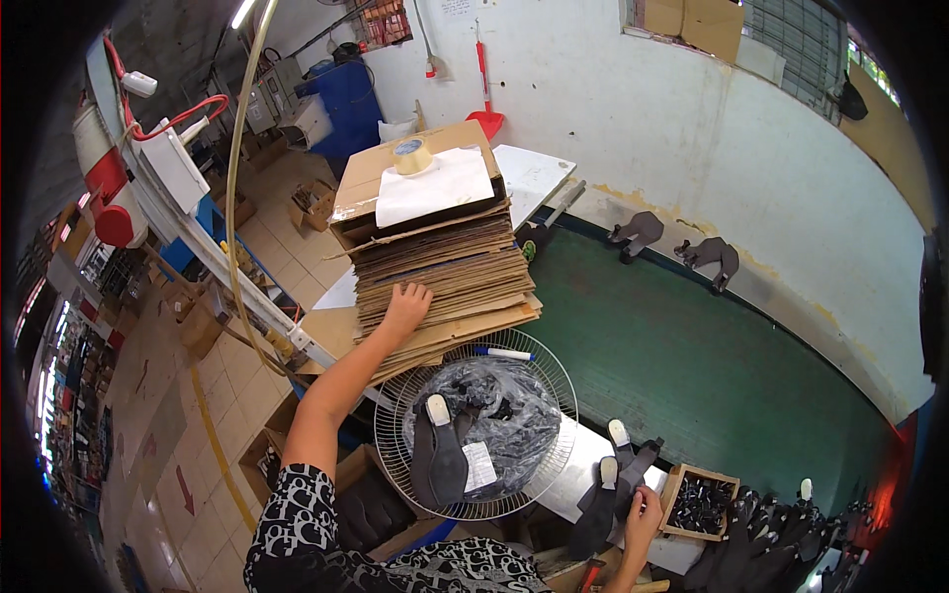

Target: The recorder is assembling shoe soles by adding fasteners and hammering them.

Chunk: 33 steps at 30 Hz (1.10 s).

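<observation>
My left hand (407, 308) reaches forward to a tall stack of flat brown cardboard sheets (445, 272), its fingers curled at the front edges. My right hand (645, 509), at the lower right, pinches a dark grey shoe sole (631, 480). Another dark sole with a pale heel tip (596, 509) lies against it on the left. Between my arms sits a round wire basket (395, 484), holding a clear plastic bag of dark pieces (519, 415). A pair of dark soles (438, 455), a white paper slip (479, 466) and a marker pen (504, 353) lie on top.
A cardboard box bearing white paper (435, 188) and a tape roll (411, 155) tops the stack. A green conveyor belt (682, 346) runs along the wall, with dark soles (710, 259) on its far edge. A wooden box of small black parts (700, 502) stands beside several dark soles (761, 539).
</observation>
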Available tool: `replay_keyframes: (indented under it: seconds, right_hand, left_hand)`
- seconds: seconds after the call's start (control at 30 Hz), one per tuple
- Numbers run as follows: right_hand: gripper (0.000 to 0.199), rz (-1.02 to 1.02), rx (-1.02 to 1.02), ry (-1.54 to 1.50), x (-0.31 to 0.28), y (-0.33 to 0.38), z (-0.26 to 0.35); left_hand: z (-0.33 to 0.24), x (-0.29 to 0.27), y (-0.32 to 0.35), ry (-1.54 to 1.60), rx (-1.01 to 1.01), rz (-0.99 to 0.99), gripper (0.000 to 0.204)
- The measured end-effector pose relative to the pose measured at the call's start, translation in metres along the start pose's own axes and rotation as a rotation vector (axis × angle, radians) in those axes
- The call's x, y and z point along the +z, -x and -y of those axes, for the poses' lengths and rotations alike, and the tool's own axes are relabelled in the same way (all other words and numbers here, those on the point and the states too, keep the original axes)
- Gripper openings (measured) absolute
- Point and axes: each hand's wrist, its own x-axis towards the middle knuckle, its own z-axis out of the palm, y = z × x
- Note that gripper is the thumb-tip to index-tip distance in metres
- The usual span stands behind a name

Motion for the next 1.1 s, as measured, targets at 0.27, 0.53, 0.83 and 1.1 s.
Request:
replay_keyframes:
  seconds: [0.27, 0.53, 0.83, 1.1]
  right_hand:
    - [0.016, 0.031, -0.096, 0.068, -0.019, 0.016, 0.005]
    - [0.016, -0.081, -0.091, 0.017, -0.011, 0.024, 0.003]
    - [0.016, -0.063, -0.097, -0.013, 0.0, 0.033, -0.012]
    - [0.016, -0.013, -0.045, -0.041, -0.016, 0.039, 0.007]
  left_hand:
    - [-0.002, -0.005, 0.005, 0.036, -0.243, 0.006, 0.041]
    - [-0.008, 0.018, -0.017, -0.041, -0.231, -0.099, 0.044]
    - [0.036, 0.015, -0.023, 0.045, -0.16, -0.211, 0.029]
    - [0.029, -0.046, -0.019, 0.574, -0.123, -0.362, 0.03]
